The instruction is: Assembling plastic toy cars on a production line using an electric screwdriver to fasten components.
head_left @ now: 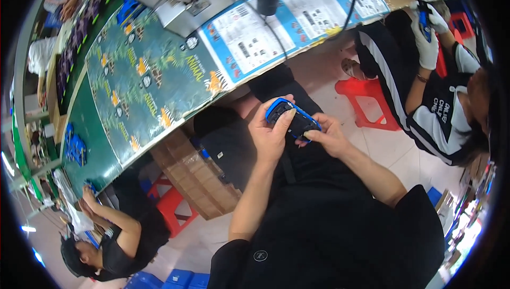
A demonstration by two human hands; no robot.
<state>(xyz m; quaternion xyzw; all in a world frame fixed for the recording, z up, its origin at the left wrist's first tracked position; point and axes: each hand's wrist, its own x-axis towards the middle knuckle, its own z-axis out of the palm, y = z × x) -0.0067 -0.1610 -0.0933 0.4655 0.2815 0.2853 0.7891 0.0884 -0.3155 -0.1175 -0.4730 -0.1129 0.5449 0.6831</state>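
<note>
Over my lap I hold a blue and black toy car (293, 118), tilted, with its dark side facing up. My left hand (270, 127) is closed round its left end, the thumb lying across the dark face. At the other end, my right hand (325, 134) grips the lower right edge between thumb and fingers. Parts of the car's blue rim show between the two hands. The undersides of my fingers are hidden behind it.
A workbench with a printed animal mat (154, 76) runs ahead of me. On it stands a grey metal machine (183, 2); blue parts (75, 144) lie at the left. Co-workers sit on both sides, on red stools (366, 103). A cardboard box (194, 175) is below the bench.
</note>
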